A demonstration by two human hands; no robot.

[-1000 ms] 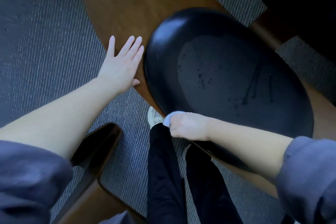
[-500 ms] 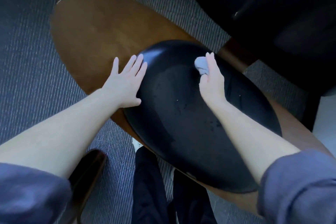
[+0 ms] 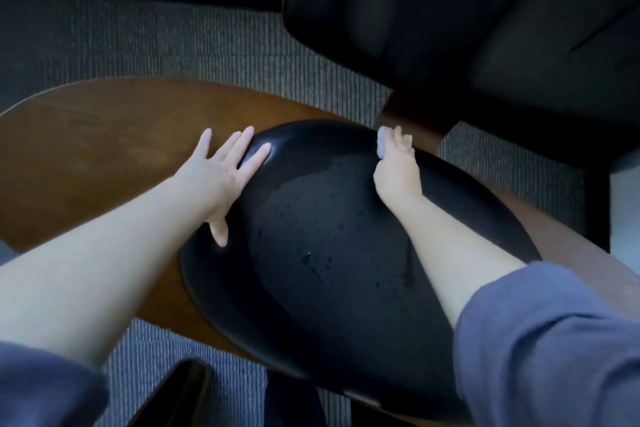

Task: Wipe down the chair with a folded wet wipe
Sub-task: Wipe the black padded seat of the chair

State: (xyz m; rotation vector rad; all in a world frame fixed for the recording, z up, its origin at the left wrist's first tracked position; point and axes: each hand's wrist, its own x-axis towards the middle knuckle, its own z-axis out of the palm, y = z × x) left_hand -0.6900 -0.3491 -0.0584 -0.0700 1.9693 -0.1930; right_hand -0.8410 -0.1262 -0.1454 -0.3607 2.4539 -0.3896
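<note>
carpet [image 3: 173, 45]: grey and ribbed, seen beneath everything.
chair seat [image 3: 329, 253]: black, streaked wet, set on a brown wooden shell [image 3: 104, 149].
left hand [image 3: 221, 170]: laid flat on the seat's left edge, fingers spread, nothing held.
right hand [image 3: 396, 173]: stretched to the seat's far edge, fingers straight.
wet wipe [image 3: 382, 144]: pale wad, pressed against the far rim under the right fingers.

Black seat pad [image 3: 329, 253] sits on a brown wooden chair shell [image 3: 104, 156], with wet streaks and droplets across its middle. Left grip [image 3: 221, 177], a bare hand, lies flat on the pad's far-left edge, fingers spread, partly over the wood. Right grip [image 3: 396, 173] presses a folded pale wet wipe [image 3: 382, 146] onto the pad's far edge, fingers extended, the wipe poking out to their left. Black backrest [image 3: 467, 28] far right. Grey ribbed carpet [image 3: 173, 45] underneath. Blue sleeves [image 3: 547, 340] pushed up both forearms.
</note>
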